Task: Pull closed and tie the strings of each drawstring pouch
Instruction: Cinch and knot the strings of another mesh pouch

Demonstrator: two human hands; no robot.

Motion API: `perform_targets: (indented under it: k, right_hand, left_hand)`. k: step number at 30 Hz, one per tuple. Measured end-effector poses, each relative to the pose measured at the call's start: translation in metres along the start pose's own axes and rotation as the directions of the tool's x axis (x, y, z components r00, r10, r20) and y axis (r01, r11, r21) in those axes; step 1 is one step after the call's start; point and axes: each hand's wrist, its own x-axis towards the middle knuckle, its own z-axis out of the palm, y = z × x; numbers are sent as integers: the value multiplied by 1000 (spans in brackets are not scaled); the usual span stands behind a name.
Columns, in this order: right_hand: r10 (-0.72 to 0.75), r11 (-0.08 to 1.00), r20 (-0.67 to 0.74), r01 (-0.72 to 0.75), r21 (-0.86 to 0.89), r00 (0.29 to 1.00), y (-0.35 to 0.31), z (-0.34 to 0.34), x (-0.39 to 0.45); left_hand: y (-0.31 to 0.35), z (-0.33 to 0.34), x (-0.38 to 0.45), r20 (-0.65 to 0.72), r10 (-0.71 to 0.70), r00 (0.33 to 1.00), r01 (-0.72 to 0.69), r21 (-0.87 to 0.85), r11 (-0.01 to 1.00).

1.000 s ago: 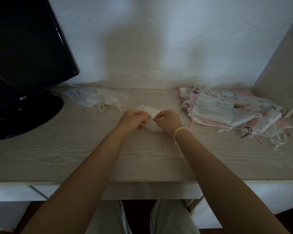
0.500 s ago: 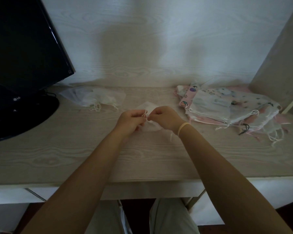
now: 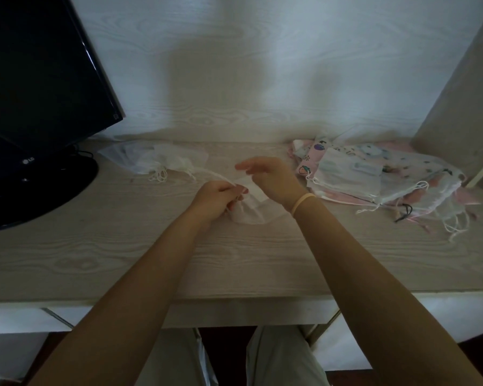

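Note:
A small white sheer pouch (image 3: 250, 211) lies on the wooden desk (image 3: 123, 246) between my hands. My left hand (image 3: 216, 200) pinches its gathered neck and string at the pouch's left edge. A thin white string (image 3: 212, 175) runs up and left from that grip. My right hand (image 3: 268, 178) hovers just above the pouch with fingers spread and blurred; I cannot tell whether it holds a string. A yellow band sits on my right wrist.
Sheer white pouches (image 3: 156, 161) with looped strings lie at the back left. A heap of patterned and pink pouches (image 3: 374, 176) sits at the right. A black monitor (image 3: 39, 93) on a round base fills the left. A side panel (image 3: 463, 93) stands at the far right.
My hands were pinched together over the pouch; now my right hand has lifted and spread its fingers, while my left hand has dropped lower and keeps its pinch on the neck.

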Motion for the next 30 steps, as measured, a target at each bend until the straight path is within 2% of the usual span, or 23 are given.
perform_targets:
  k: [2, 5, 8, 13, 18, 24, 27, 30]
  right_hand:
    - [-27, 991, 58, 35, -132, 998, 7, 6, -3]
    - [-92, 972, 11, 92, -217, 996, 15, 14, -9]
    - [-153, 943, -33, 136, -304, 988, 17, 14, -8]
    - [-174, 904, 54, 182, -388, 983, 14, 16, -5]
    - [-109, 890, 120, 150, -430, 987, 13, 9, -5]
    - [9, 871, 145, 63, -487, 989, 12, 10, -6]
    - [118, 859, 163, -18, -511, 979, 15, 7, -6]
    - [192, 846, 197, -60, -530, 962, 10, 5, -4]
  left_hand:
    - [-1, -4, 2, 16, -39, 999, 40, -70, 997]
    - [-3, -6, 4, 79, -81, 994, 91, -133, 987]
    - [-2, -6, 8, 95, -88, 992, 100, -137, 985]
    - [-4, -9, 4, 83, -90, 992, 97, -83, 992]
    - [-4, -3, -1, 69, -77, 995, 85, -120, 989]
    - [-5, -2, -3, -35, -79, 996, 72, -174, 982]
    - [-4, 3, -3, -42, -37, 998, 30, -150, 988]
    - [-6, 5, 1, -63, 0, 998, -4, -57, 998]
